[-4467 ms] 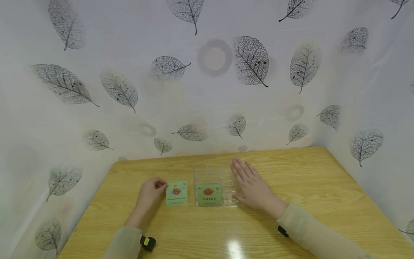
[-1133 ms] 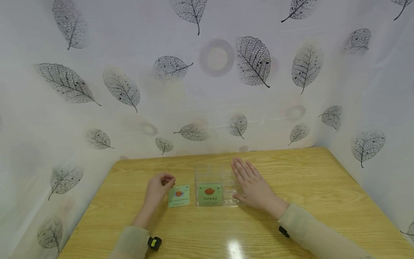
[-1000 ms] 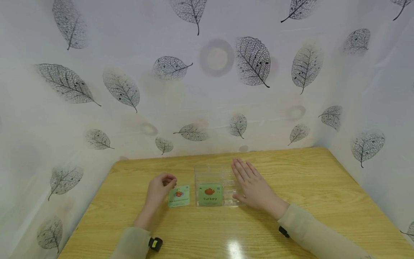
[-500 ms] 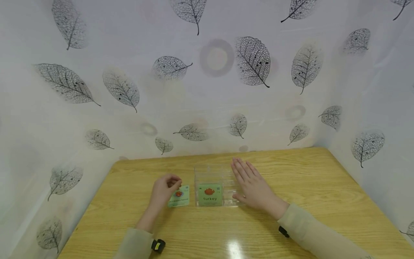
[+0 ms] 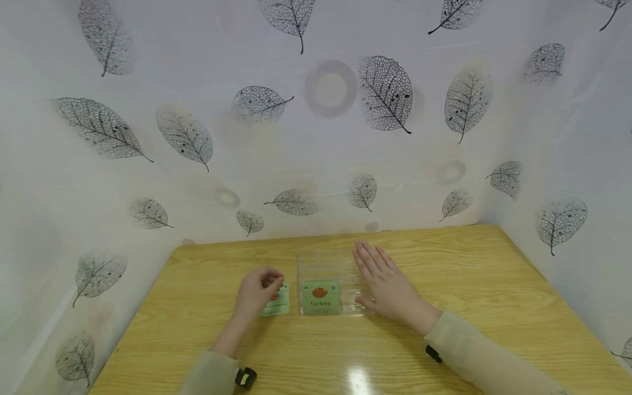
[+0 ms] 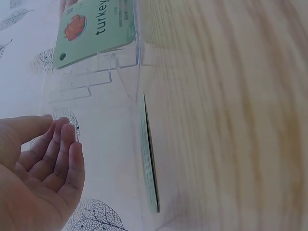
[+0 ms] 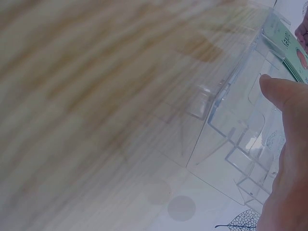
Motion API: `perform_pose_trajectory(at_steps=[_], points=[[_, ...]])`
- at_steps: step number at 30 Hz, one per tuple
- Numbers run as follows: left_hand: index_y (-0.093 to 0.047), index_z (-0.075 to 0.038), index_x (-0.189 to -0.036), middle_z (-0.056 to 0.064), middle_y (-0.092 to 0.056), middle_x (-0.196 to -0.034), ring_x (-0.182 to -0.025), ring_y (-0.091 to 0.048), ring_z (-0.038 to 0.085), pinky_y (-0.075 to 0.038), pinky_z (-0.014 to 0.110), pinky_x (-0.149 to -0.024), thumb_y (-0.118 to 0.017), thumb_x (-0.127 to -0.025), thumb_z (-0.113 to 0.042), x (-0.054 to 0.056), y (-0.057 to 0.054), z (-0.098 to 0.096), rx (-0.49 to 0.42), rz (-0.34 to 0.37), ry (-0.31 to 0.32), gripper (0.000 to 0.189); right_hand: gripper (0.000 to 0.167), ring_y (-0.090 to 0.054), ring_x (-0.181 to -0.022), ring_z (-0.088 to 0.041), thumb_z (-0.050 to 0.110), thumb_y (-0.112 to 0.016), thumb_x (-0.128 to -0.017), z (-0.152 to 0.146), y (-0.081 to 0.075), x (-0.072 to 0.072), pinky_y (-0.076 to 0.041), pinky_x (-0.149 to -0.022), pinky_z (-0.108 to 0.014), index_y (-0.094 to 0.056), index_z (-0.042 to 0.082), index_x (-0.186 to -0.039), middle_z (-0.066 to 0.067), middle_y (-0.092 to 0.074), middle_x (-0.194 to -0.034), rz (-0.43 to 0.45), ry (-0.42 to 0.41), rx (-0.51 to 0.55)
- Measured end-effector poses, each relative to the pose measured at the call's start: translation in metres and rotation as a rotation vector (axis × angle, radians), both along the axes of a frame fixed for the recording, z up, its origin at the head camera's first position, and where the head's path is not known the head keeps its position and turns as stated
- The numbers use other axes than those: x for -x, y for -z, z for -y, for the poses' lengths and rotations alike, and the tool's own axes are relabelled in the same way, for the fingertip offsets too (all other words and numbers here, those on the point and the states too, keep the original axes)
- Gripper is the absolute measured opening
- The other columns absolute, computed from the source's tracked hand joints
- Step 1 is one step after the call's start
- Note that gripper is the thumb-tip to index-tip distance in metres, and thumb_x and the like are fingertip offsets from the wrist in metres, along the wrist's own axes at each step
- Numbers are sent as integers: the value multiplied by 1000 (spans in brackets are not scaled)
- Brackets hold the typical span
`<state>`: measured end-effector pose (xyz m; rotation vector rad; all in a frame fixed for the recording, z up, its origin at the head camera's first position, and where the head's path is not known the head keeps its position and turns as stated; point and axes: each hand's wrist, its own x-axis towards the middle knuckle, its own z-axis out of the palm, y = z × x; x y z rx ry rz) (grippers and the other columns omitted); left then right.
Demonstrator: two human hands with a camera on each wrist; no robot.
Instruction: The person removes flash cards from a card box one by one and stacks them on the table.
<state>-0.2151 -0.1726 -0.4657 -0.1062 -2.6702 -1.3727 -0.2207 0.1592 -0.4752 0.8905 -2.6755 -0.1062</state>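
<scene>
My left hand [image 5: 254,293] hovers over the left part of a small pile of green picture cards [image 5: 280,306] on the table. Its fingers are loosely curled, with nothing between thumb and fingertips in the left wrist view, where the pile [image 6: 149,159] appears edge-on below. To the right is a clear plastic stepped card holder [image 5: 316,269]. In its front left slot stands a green "turkey" card [image 5: 321,303], with more cards visible behind it in the right wrist view. My right hand [image 5: 392,288] rests with straight fingers along the holder's right side.
The wooden table [image 5: 469,274] extends around the holder on both sides. A pale leaf-printed sheet [image 5: 316,153] rises behind the table and along both sides. Black wrist cameras sit under both sleeves.
My left hand has left the pile's left edge and moved right, over the cards, covering more of them. The pile has turned slightly. My right hand and the holder look unmoved.
</scene>
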Motion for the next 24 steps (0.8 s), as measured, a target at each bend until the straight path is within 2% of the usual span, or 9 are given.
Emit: perform_pose_trajectory(at_steps=[3, 10, 24], points=[[-77, -2, -100, 10, -77, -89, -72, -67, 13, -58, 20, -60, -77, -96, -4, -2, -1, -3, -9, -5, 14, 5, 112, -20, -164, -40, 63, -72, -92, 0, 0, 1, -20, -134, -54, -23, -6, -165, -23, -17, -176, 1, -3, 1], [-77, -3, -100, 6, -77, -87, -76, -67, 11, -55, 17, -67, -77, -96, -5, -3, -1, -9, 41, -39, 41, 4, 112, -20, -164, -40, 64, -72, -92, 0, 0, 0, -20, -134, -54, -23, -6, -165, -23, -17, -176, 0, -4, 2], [-76, -1, -98, 5, -77, -87, -77, -67, 11, -57, 19, -71, -80, -94, -9, -6, -2, -22, 56, -70, 72, 10, 113, -26, -162, -41, 64, -73, -90, -1, 3, 2, -24, -132, -55, -24, -5, -165, -24, -19, -176, -31, -15, 8]])
